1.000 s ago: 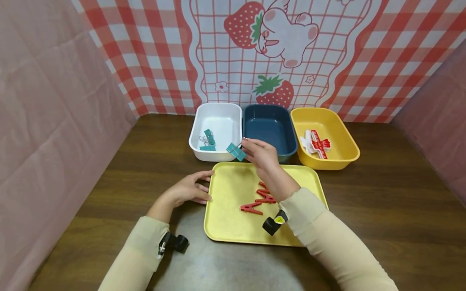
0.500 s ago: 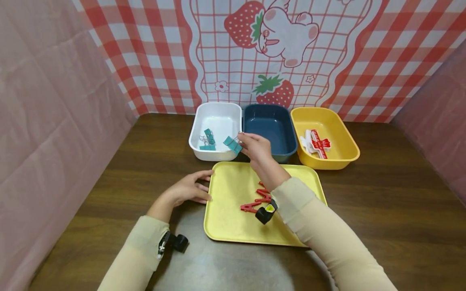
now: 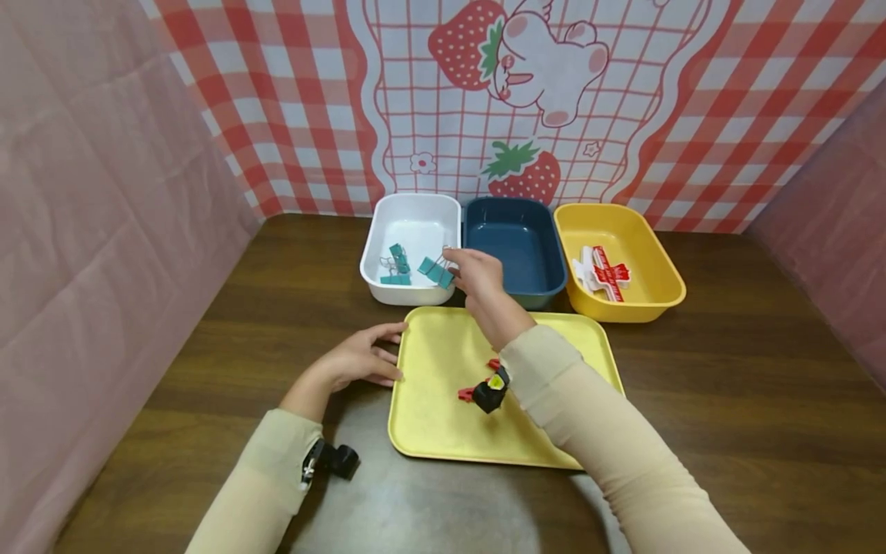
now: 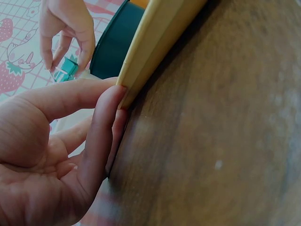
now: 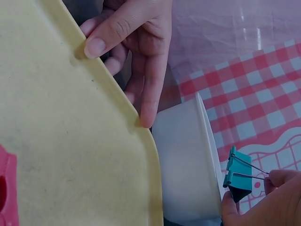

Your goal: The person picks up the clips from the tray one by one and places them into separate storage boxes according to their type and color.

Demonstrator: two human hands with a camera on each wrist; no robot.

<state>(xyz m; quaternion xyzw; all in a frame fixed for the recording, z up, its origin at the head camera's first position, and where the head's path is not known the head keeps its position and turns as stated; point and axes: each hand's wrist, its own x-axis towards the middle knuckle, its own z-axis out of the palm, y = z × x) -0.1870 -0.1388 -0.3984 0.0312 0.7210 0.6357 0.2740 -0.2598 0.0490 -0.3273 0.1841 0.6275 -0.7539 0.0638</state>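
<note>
My right hand (image 3: 479, 275) pinches a teal binder clip (image 3: 435, 272) by its wire handles, over the front right corner of the white bin (image 3: 384, 293). In the right wrist view the black underside of this binder clip (image 5: 241, 173) shows as it hangs from the fingers. More teal binder clips (image 3: 396, 280) lie inside that bin. With thumb and fingers, my left hand (image 3: 354, 359) holds the left rim of the yellow tray (image 3: 432, 419). Red clothespins (image 3: 466, 395) lie on the tray, mostly hidden behind the right wrist's camera and forearm.
A dark blue bin (image 3: 515, 240) stands against the white one. To its right is a yellow bin (image 3: 651, 285) containing red and white clips (image 3: 607, 275). Behind the bins hangs a checked cloth (image 3: 304, 115) with strawberries, and pink cloth (image 3: 104, 192) borders the left side.
My right hand has carried the binder clip leftward and away from me, from above the tray's far edge to the white bin. The left hand has stayed at the rim.
</note>
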